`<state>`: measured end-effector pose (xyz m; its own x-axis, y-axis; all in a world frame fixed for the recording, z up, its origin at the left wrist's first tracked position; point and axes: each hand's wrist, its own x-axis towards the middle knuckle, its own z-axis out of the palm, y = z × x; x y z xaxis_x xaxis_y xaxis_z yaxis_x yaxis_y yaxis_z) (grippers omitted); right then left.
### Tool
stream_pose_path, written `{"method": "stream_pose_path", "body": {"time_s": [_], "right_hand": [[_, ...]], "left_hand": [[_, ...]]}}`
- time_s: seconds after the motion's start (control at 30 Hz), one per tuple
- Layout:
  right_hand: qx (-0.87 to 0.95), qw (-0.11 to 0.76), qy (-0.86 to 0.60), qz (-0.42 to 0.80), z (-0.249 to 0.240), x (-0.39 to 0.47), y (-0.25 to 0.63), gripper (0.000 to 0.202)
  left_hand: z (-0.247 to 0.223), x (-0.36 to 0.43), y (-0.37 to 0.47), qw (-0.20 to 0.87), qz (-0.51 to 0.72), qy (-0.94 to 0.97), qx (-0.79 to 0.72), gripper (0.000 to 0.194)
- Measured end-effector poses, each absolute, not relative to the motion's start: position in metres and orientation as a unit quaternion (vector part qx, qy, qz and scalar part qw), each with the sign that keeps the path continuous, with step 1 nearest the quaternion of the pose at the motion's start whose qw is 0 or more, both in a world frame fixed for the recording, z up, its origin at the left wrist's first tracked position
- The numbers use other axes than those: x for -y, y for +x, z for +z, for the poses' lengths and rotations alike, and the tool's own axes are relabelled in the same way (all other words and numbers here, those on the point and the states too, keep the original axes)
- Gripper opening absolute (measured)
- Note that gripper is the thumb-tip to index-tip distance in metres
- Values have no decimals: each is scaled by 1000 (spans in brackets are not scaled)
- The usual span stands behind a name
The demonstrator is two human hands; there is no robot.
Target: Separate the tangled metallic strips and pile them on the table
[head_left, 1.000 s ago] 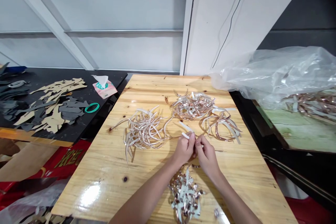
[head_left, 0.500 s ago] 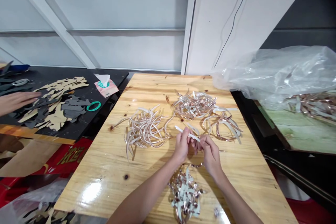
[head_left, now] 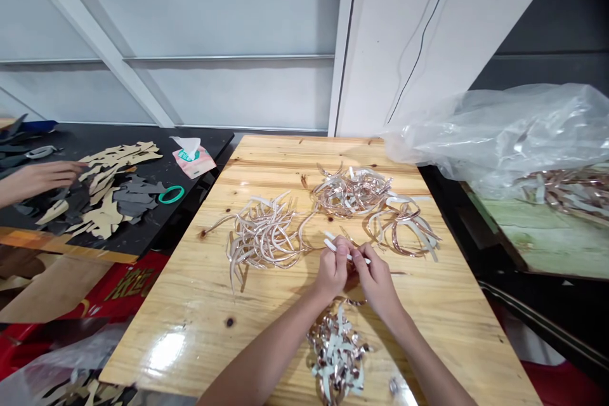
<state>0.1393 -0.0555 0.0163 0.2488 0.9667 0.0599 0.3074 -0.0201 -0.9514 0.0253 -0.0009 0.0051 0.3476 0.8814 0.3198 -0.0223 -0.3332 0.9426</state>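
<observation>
My left hand [head_left: 333, 265] and my right hand [head_left: 373, 269] meet over the middle of the wooden table [head_left: 190, 304]. Both are closed on a narrow white strip [head_left: 332, 245], whose end sticks out beyond the left thumb; the fingers cover most of it. Below my wrists lies a heap of short white and rose-gold pieces [head_left: 339, 355]. To the left is a pile of long curled strips [head_left: 264, 231]. Beyond my hands sits a tangled pile of shiny rose-gold strips [head_left: 354, 190], with a smaller loose bundle of strips [head_left: 409, 228] to the right.
On the black table [head_left: 157, 228] at left, another person's hand [head_left: 45, 179] is over beige and grey scraps [head_left: 107, 203]. Near them are a green tape ring [head_left: 171, 194] and a tissue pack [head_left: 194, 160]. A clear plastic bag [head_left: 514, 127] with strips lies at right.
My hands have drawn closer together, the right moving slightly left, and less of the white strip shows between them. The other person's hand has shifted a little to the right.
</observation>
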Motion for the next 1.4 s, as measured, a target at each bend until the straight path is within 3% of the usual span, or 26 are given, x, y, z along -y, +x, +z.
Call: {"method": "stream_pose_path", "body": {"time_s": [0.17,0.53,0.83,1.1,1.2,1.27,1.4], "right_hand": [[516,464,-577,430,15,57,140,36],[533,490,-581,372,9,61,138,30],[565,490,-545,379,24,60,140,32],[367,645,-390,545,31,54,141,34],[255,670,-352,602,37,52,141,29],[212,664,-353,624,38,51,141,41],[303,616,-488,539,26,51,137,42]], "left_hand": [[6,-2,26,463,487,659,-338,46],[9,-9,22,473,378,729,-319,49],[-2,-18,31,655,412,531,-344,58],[13,-18,41,801,418,317,-289,62],[13,-18,40,799,427,309,-289,62],[10,-19,38,780,443,326,-297,61],[4,-17,32,699,455,447,-323,58]]}}
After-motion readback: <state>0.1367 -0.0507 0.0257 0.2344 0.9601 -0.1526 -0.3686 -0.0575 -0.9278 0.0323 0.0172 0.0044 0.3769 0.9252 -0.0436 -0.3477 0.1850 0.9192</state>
